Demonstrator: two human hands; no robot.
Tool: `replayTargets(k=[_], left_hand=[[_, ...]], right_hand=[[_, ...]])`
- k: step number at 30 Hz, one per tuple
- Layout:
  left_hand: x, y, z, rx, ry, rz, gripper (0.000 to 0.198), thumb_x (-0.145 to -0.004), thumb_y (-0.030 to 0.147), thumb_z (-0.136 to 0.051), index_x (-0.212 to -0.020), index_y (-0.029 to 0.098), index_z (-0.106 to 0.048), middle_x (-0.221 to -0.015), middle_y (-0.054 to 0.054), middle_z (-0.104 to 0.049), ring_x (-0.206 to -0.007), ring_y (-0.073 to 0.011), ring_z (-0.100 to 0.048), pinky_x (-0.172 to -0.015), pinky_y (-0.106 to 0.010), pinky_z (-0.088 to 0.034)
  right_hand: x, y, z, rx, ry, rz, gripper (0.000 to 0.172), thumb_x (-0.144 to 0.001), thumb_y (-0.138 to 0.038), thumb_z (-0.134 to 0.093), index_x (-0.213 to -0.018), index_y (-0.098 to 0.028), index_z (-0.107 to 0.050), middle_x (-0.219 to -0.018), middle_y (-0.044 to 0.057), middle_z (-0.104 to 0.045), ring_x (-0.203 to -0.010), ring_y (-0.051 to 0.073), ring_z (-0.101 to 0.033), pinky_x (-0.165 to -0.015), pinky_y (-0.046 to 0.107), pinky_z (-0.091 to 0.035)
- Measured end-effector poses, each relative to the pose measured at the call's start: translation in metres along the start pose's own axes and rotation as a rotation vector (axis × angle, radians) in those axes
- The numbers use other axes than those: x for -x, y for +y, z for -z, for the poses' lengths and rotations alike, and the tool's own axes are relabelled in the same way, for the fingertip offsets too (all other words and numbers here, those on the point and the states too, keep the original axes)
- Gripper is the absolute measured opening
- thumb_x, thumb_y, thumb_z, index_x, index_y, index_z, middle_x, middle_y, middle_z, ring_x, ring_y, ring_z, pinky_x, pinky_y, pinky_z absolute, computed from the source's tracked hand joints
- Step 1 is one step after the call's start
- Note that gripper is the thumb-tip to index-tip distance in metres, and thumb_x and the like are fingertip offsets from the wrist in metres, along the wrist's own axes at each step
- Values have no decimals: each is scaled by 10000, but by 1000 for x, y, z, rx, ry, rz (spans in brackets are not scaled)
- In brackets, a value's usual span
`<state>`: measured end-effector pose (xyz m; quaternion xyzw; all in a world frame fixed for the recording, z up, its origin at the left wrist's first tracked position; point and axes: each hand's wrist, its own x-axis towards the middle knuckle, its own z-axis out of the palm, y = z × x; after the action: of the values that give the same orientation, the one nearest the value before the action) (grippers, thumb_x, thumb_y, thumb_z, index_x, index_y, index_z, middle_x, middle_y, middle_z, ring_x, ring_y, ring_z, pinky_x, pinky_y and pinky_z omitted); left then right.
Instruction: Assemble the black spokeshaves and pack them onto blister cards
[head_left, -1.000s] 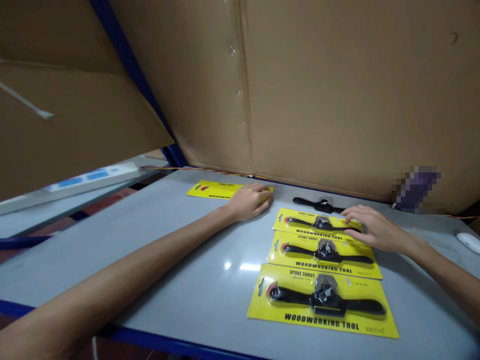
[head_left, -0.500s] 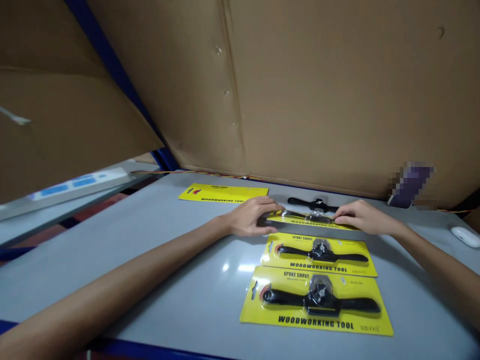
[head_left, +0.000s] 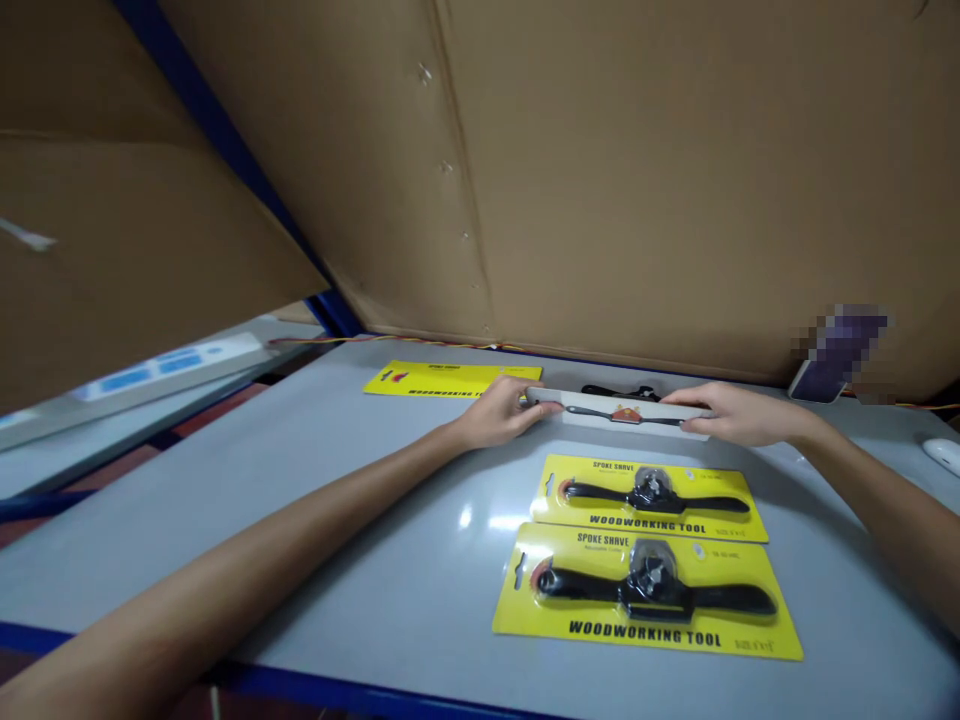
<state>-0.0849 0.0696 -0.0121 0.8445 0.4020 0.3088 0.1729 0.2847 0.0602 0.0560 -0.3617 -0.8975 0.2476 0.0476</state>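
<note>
My left hand [head_left: 501, 414] pinches the left end of a spokeshave package [head_left: 585, 424], and my right hand [head_left: 742, 412] grips its right end. The package stands tilted on its long side, its white back with a printed spokeshave picture facing me. Whatever is on its front side is hidden. Just behind it lies a loose black spokeshave [head_left: 596, 390], partly covered by the card and my right fingers. Closer to me, two yellow carded spokeshaves in clear blisters lie flat, the upper one [head_left: 652, 492] directly behind the lower one [head_left: 654, 590].
A yellow backing card [head_left: 435, 378] lies at the back left, partly behind my left hand. A blurred phone [head_left: 836, 355] leans at the back right, near a white mouse [head_left: 941, 452]. A power strip [head_left: 165, 370] sits at left. Brown cardboard [head_left: 637, 180] walls the grey table [head_left: 337, 560].
The package in my hands has turned from its yellow front to its white back and risen slightly. My right hand has shifted its hold on the right end. The view has moved slightly.
</note>
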Motion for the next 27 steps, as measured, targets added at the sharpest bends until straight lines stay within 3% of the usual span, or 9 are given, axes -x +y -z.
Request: replayTargets(k=[5, 9, 12, 15, 19, 22, 27], left_hand=[[2, 5, -3, 139, -26, 98, 434, -914, 521, -625, -738, 136, -719, -562, 36, -521, -524, -93, -422, -483, -219, -303], [0, 3, -3, 126, 106, 67, 376, -856, 511, -713, -761, 149, -745, -682, -8, -660, -632, -126, -558, -569, -229, -403], [-1, 0, -1, 82, 177, 52, 381, -851, 516, -720, -745, 152, -761, -674, -21, -681, -649, -143, -590, -609, -244, -434], [-2, -3, 3, 61, 148, 62, 387, -855, 522, -696, -774, 152, -779, -686, -29, -714, -652, -161, -622, -609, -254, -454], [-3, -5, 10, 47, 119, 69, 412, -851, 538, -689, -945, 154, -803, -932, -67, -810, -825, -215, -719, -737, -284, -531], [-4, -10, 18, 3, 98, 69, 432, -853, 565, -683, -950, 163, -807, -964, -69, -819, -845, -224, -730, -759, -293, -531], [-2, -25, 33, -81, 98, 60, 436, -850, 593, -664, -847, 180, -804, -818, -45, -798, -721, -191, -690, -680, -279, -485]], right_hand=[[0, -1, -3, 86, 43, -42, 422, -1001, -400, -508, -1292, -162, -698, -1223, 118, -766, -996, 254, -720, -885, 356, -521], [1, 3, -6, 134, 68, -31, 391, -998, -410, -535, -1270, -188, -705, -1190, 108, -774, -958, 238, -716, -850, 342, -500], [1, 6, -9, 145, 90, -32, 397, -1011, -441, -529, -1269, -192, -699, -1197, 108, -770, -963, 234, -710, -844, 340, -493], [0, 7, -11, 145, 105, -37, 420, -1021, -492, -522, -1252, -187, -697, -1155, 108, -773, -927, 233, -703, -820, 346, -491], [-3, 5, -13, 149, 100, -61, 497, -989, -603, -552, -1201, -181, -707, -1054, 103, -777, -838, 236, -688, -762, 355, -483], [-3, 0, -12, 137, 92, -87, 546, -938, -632, -617, -1235, -183, -701, -1114, 112, -778, -913, 261, -702, -804, 369, -492], [0, -5, -6, 134, 34, -74, 521, -951, -592, -598, -1267, -188, -694, -1255, 129, -754, -1071, 291, -699, -911, 393, -490]])
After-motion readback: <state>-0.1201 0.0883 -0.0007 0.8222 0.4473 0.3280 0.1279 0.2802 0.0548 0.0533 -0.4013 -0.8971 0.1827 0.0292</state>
